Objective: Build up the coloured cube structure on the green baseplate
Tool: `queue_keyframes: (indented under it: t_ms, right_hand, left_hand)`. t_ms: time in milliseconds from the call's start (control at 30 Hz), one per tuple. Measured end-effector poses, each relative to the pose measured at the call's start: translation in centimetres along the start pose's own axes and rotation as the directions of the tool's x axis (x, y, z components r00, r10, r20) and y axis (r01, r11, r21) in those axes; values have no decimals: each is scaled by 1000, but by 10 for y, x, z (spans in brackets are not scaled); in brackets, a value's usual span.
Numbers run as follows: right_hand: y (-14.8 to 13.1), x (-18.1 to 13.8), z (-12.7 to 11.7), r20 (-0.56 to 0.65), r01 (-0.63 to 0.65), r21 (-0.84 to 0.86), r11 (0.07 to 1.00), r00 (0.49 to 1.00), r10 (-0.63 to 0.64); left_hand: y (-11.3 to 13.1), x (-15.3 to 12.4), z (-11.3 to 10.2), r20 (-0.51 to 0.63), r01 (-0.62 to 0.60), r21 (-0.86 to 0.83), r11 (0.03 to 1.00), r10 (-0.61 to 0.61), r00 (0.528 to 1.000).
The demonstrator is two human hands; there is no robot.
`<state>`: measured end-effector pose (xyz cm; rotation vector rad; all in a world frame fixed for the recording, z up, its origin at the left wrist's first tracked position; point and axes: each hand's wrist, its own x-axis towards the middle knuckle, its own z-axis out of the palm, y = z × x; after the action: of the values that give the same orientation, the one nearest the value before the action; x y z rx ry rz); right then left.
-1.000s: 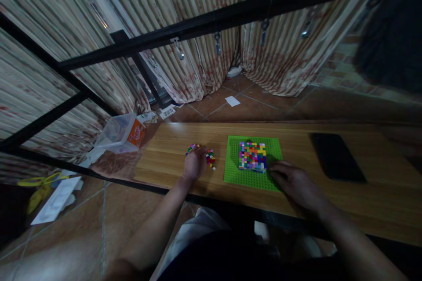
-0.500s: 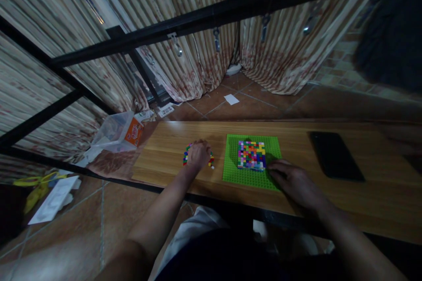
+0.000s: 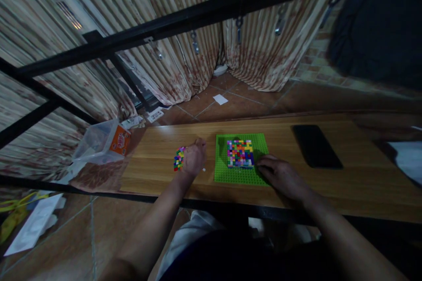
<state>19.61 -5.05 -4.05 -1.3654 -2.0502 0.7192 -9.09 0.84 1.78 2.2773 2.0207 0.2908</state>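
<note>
My left hand (image 3: 194, 158) is closed just right of a small pile of loose coloured toy bricks (image 3: 178, 159), partly covering it. Its fingertips point away from me, and whatever they pinch is hidden. A single white brick (image 3: 204, 169) lies on the wood beside that hand. On a green studded baseplate (image 3: 220, 173) stands a square block of many-coloured bricks (image 3: 240, 153). Near the block's right side is my right hand (image 3: 279, 174), its fingers curled together over the plate's right part. I cannot make out what lies between them.
The wooden bench (image 3: 148, 149) carries a dark phone-like slab (image 3: 316, 145) on the right. Beyond its left end, a clear plastic box (image 3: 99, 142) with an orange label sits on the floor. A black metal bar (image 3: 171, 24) crosses in front of striped curtains (image 3: 191, 66).
My left hand has shifted off the middle of the brick pile toward the baseplate, uncovering more bricks. My right hand stays by the block. The whole view has swung slightly right.
</note>
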Motion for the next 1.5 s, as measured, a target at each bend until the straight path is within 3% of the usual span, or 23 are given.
queue_keyframes:
  t_ms: [200, 367, 833, 1100, 1500]
  right_hand:
    - [-3, 1, -1, 8, -10, -11, 1000, 1000, 10]
    - [-4, 1, 0, 2, -22, -12, 1000, 1000, 22]
    - [-2, 1, 1, 0, -15, -3, 1000, 1000, 15]
    - [-3, 2, 1, -13, -13, 19, 1000, 1000, 13]
    - [-3, 1, 0, -16, 10, 23, 1000, 1000, -10]
  left_hand:
    - [30, -3, -7, -137, -224, -431, 874, 182, 974]
    - [46, -3, -5, -170, -293, -527, 797, 239, 956]
    - [64, 1, -6, -8, -252, -360, 898, 267, 964]
    - [67, 9, -11, 111, -332, -167, 929, 352, 929]
    - [88, 16, -33, 228, -388, 63, 920, 365, 903]
